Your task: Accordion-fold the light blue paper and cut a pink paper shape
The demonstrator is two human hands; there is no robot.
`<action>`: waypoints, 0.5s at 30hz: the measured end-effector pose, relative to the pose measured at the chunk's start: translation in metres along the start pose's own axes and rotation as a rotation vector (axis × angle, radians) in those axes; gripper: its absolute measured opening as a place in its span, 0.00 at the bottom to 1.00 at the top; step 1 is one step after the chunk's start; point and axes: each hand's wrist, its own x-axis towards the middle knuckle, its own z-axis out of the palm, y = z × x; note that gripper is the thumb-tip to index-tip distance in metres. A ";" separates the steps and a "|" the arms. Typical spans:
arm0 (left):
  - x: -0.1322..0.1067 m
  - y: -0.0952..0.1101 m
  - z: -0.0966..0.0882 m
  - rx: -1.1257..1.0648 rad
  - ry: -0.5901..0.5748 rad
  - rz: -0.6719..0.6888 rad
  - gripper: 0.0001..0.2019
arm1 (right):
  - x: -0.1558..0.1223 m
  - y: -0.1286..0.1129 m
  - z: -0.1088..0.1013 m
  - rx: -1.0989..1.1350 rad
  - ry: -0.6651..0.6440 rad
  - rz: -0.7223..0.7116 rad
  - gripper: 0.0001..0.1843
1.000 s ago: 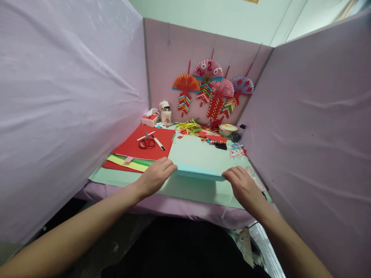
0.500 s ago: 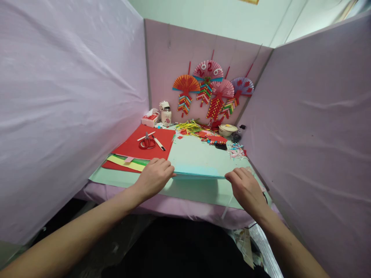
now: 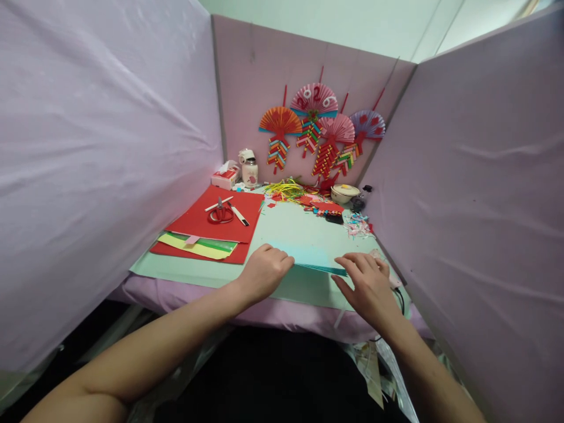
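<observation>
Paper is near the middle of the bench's front edge. Scissors lie on sheets toward the left edge. Tissue box, back-left corner; bowl, back-right. Fans hang behind.

Three lilac panels enclose a table: the left panel, wrinkled and brightest; the far panel, smoother and pinker; and the right panel, duller, with faint creases. The table has a pale green top, a lilac cloth draping its near edge. Above the far panel rises a pale green wall, whiter toward the right.
</observation>
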 end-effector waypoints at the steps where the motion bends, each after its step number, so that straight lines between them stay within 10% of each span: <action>1: 0.000 0.001 0.000 0.000 0.006 0.002 0.08 | 0.003 -0.005 0.000 0.010 0.024 0.002 0.13; 15: 0.006 0.019 0.000 0.005 0.028 -0.048 0.08 | 0.035 -0.049 0.027 0.106 0.003 -0.121 0.11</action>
